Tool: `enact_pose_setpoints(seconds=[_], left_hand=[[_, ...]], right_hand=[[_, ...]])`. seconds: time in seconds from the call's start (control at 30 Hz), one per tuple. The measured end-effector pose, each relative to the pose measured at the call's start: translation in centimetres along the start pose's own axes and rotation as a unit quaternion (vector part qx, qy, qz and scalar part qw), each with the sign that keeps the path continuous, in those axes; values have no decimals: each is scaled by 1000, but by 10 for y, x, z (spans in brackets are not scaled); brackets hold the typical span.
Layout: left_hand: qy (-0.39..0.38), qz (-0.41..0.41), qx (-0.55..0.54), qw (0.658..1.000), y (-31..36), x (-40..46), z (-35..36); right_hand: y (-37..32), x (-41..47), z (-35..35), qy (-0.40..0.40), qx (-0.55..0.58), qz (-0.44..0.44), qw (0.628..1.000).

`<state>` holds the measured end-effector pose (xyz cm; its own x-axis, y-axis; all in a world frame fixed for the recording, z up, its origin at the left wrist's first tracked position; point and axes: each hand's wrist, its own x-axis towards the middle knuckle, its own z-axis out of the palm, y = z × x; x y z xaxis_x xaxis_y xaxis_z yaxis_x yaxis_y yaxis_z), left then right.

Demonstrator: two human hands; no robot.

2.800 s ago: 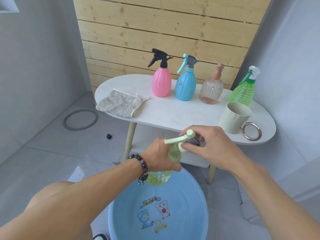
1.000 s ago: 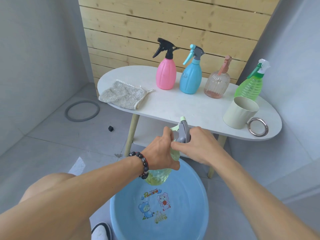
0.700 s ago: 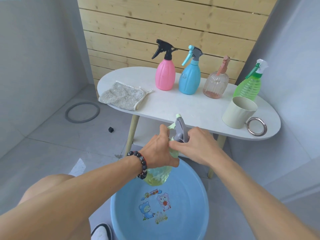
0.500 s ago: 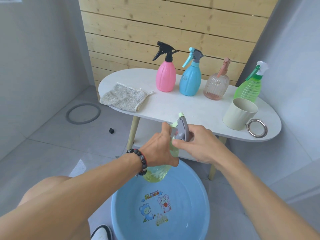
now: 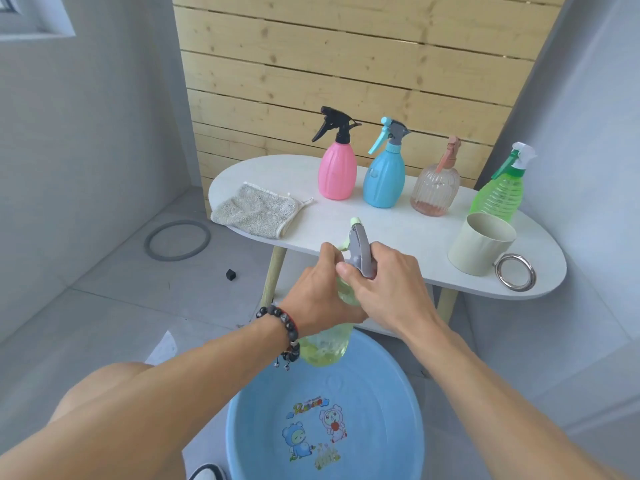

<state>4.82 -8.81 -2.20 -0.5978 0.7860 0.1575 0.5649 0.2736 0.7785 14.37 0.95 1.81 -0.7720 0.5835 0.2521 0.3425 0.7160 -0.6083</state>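
Head view: a pale green spray bottle (image 5: 325, 344) is held upright between both hands, above the far rim of the blue basin (image 5: 391, 403) on the floor and in front of the white desk (image 5: 398, 230). The left hand (image 5: 318, 296) wraps around the bottle's upper body, fingers curled. The right hand (image 5: 388, 289) grips the grey spray head (image 5: 360, 251) at the neck, fingers closed around it. Both hands touch each other at the bottle's neck.
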Motion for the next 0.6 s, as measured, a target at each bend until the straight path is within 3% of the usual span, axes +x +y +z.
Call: enact_pose_setpoints(seconds=[0.17, 0.33, 0.47, 0.6], left_hand=[[-89, -13, 36, 995, -6, -4, -15], [-56, -5, 37, 998, -3, -8, -22], [-28, 3, 62, 998, 3, -11, -24], [20, -9, 78, 997, 3, -10, -21]], right_hand=[[-2, 12, -15, -20, 30, -18, 999], [0, 12, -12, -96, -25, -41, 994], [-1, 15, -6, -52, -64, -107, 991], [-6, 16, 1, -23, -65, -114, 991]])
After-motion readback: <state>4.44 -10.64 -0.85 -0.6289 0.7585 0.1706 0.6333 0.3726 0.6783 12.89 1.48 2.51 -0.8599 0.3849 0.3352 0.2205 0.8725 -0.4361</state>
